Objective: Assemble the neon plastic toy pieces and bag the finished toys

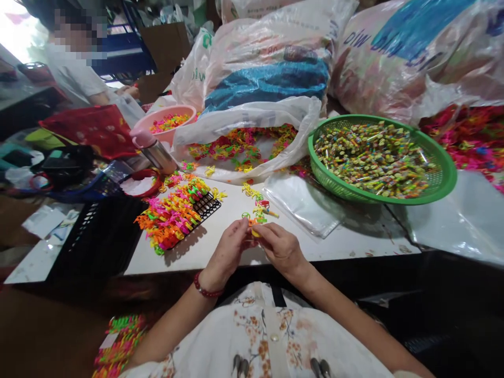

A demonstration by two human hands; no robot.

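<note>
My left hand (233, 240) and my right hand (280, 244) meet over the white table's front edge, fingers closed in a pinch. Between the fingertips shows a small orange plastic piece (252, 222), with a bit of yellow (255, 233) at my right fingers; most is hidden. Just beyond my hands lie loose small plastic pieces (260, 210) in green, yellow and red. To the left, a black grid rack (210, 206) carries rows of bright plastic pieces (175, 212) in pink, orange, yellow and green. Clear plastic bags (303, 202) lie flat on the right.
A green basket (447, 176) of wrapped colourful sticks stands right. An open white sack (252, 113) of plastic pieces lies ahead, with full sacks (271, 58) behind. A pink basin (185, 113), a flask (155, 152) and a red tape roll (151, 184) are left. Another person (74, 73) is far left.
</note>
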